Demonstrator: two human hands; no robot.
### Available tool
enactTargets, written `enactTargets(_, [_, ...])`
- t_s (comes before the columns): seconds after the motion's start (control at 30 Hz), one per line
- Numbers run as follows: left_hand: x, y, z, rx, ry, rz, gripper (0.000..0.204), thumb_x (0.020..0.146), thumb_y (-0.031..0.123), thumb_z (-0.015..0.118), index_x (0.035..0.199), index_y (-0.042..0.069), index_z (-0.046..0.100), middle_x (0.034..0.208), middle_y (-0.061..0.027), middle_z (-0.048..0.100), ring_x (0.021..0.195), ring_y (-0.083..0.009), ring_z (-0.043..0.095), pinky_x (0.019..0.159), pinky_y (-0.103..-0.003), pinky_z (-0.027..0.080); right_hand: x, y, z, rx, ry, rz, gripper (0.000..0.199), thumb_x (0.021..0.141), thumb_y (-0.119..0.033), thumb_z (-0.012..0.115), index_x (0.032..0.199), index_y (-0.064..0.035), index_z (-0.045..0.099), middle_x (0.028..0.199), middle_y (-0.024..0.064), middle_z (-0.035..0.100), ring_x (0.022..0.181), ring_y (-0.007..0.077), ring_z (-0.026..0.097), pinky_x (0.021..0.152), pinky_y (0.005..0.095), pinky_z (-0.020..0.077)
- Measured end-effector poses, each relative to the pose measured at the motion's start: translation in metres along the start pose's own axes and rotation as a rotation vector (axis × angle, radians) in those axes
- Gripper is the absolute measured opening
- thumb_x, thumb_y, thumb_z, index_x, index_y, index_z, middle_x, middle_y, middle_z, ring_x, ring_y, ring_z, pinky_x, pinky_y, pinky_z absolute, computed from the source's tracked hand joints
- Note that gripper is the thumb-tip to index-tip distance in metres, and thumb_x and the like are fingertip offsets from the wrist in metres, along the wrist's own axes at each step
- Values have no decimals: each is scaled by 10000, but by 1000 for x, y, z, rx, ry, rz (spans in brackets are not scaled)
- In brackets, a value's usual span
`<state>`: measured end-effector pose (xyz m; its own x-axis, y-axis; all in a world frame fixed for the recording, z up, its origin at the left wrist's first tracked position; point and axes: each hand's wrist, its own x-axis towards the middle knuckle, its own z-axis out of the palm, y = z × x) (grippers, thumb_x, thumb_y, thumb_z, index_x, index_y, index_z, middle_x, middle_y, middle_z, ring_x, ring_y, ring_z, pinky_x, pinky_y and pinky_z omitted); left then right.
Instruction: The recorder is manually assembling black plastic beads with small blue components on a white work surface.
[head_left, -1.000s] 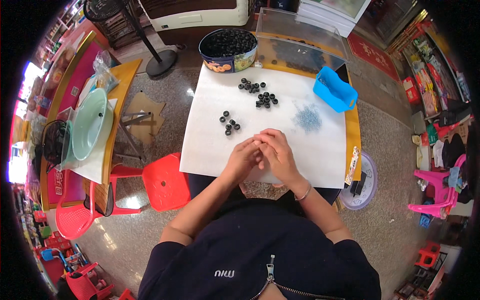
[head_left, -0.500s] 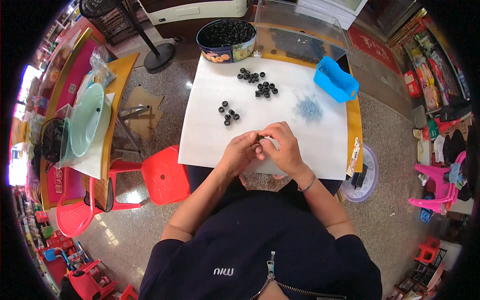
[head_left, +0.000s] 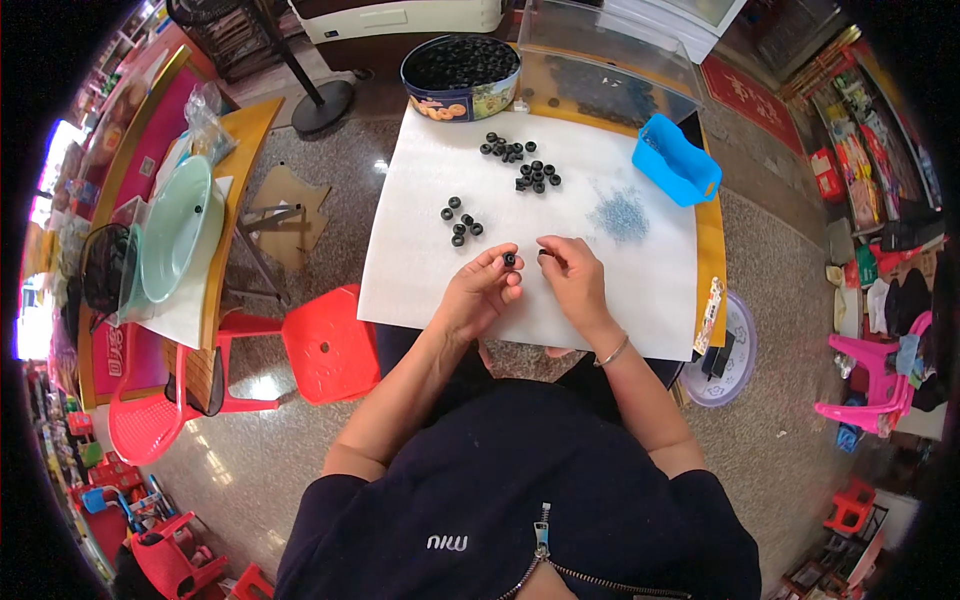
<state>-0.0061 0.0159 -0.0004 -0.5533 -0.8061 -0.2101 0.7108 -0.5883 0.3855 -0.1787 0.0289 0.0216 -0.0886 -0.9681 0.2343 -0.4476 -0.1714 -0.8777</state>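
Note:
Between the thumb and fingers of my left hand [head_left: 476,292] is a small black round part [head_left: 509,259] with a hole in its middle. Just to the right, my right hand [head_left: 578,287] is pinched closed; a dark bit shows at its fingertips, too small to name. Both hands are over the near part of the white sheet [head_left: 420,285]. Beyond them lie loose black round parts of the same kind, in a left cluster [head_left: 459,229] and further clusters [head_left: 538,175] toward the back. A scatter of tiny bluish pieces [head_left: 620,216] lies to the right.
At the table's back stands a round tin [head_left: 455,107] full of black parts, beside a clear plastic box [head_left: 610,80]. A blue plastic basket [head_left: 672,175] sits at the back right. Left are a red stool [head_left: 325,348] and a side table with a pale green basin [head_left: 175,235].
My hands have come apart, the right one moving away to the right. The black part, mostly hidden between the fingers before, now shows in my left hand. The view has shifted slightly.

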Motion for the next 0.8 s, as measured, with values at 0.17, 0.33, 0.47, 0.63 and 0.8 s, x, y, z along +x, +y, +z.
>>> enactTargets(0.17, [4, 0, -10, -33, -120, -12, 259, 903, 98, 567, 1140, 2, 524, 976, -100, 589, 790, -141, 604, 730, -267, 561, 0, 2, 0, -40, -6, -58, 166, 839, -50, 593, 995, -15, 638, 811, 62, 634, 730, 120, 566, 700, 260, 454])
enactTargets(0.33, [2, -1, -7, 1, -109, -23, 244, 905, 100, 567, 1126, 4, 530, 974, -100, 596, 789, -138, 610, 732, -269, 562, 1, -17, -12, 744, -137, 428, 185, 852, -66, 595, 1014, 18, 622, 848, 50, 651, 720, 86, 532, 682, 233, 438])
enactTargets(0.47, [4, -2, -11, 18, -125, -13, 246, 903, 94, 567, 1127, 1, 526, 970, -98, 600, 795, -136, 609, 737, -270, 560, -4, -20, -11, 772, -152, 417, 187, 854, -80, 601, 1007, 25, 626, 835, 54, 653, 706, 80, 517, 673, 219, 431])
enactTargets(0.63, [0, -1, -1, 25, -90, -13, 236, 899, 90, 572, 1114, -2, 536, 953, -88, 598, 813, -137, 607, 740, -271, 560, -8, -23, -6, 664, -152, 372, 159, 845, -82, 625, 975, 9, 644, 809, 28, 641, 695, 68, 506, 661, 208, 422])
enactTargets(0.8, [1, -5, -7, 45, -79, -3, 229, 894, 84, 579, 1104, -2, 549, 943, -81, 598, 805, -137, 610, 737, -270, 560, -8, -28, -3, 608, -121, 334, 173, 826, -45, 637, 989, 13, 638, 801, 26, 626, 692, 73, 499, 649, 205, 417])
